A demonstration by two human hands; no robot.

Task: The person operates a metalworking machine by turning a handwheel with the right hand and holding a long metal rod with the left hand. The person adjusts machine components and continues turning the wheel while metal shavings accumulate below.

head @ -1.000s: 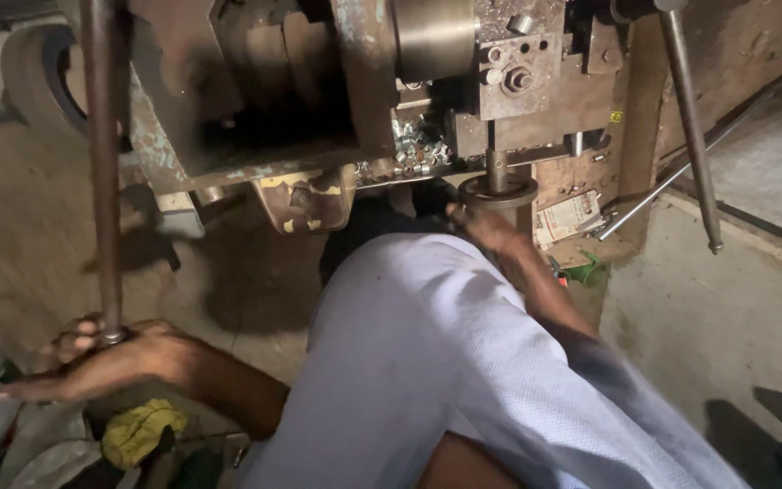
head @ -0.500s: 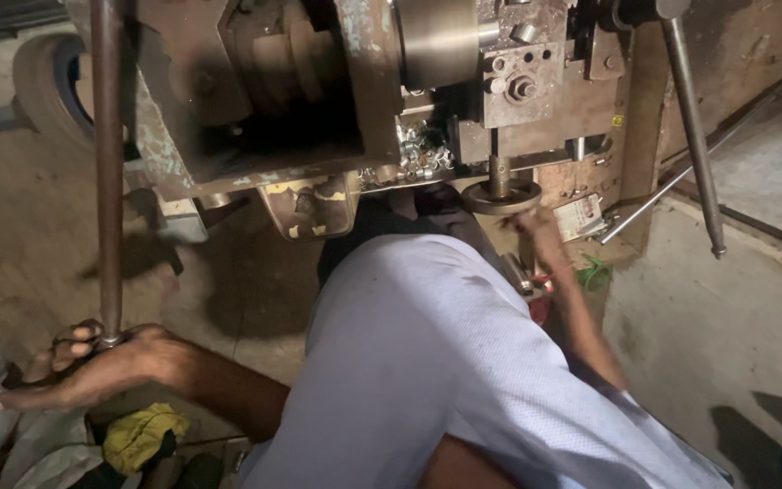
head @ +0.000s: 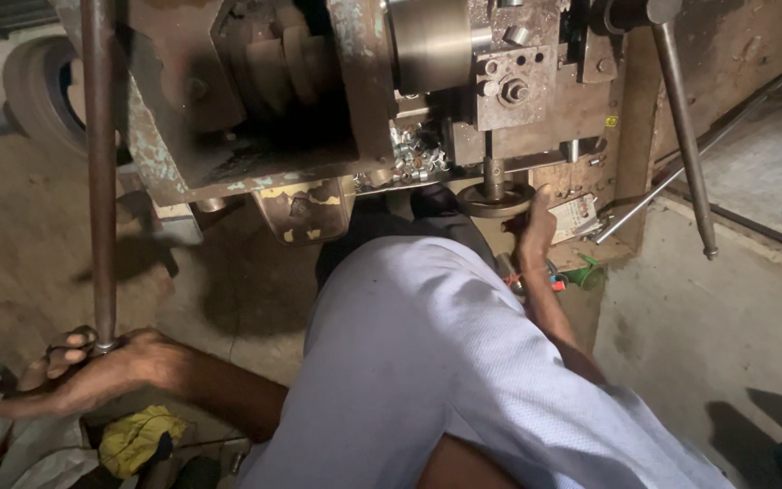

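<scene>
Rusty metal machine (head: 337,100) fills the top of the view, w/ flaking green paint on its lower edge and a shiny steel drum (head: 432,41) near the top centre. Left hand (head: 92,376) sits low at the left, fingers loosely spread; thumb and first fingers curl round the bottom end of a long upright steel lever (head: 100,172) that runs up past the machine's left side. Right hand (head: 534,231) reaches up under the machine, fingers fairly close together, fingertips touching the rim of a round handwheel (head: 492,199) on a short vertical shaft; can't tell if it actually grips the rim. Small pile of shiny metal pieces (head: 416,154) lies on the machine ledge just above and left of the handwheel. Pale lilac shirt sleeve (head: 436,362) covers the middle of the view. Yellow rag (head: 138,439) lies just below the left forearm. Second long lever (head: 685,136) slants down at the right, well apart from both hands. Green object (head: 586,272) sits near the right wrist.
</scene>
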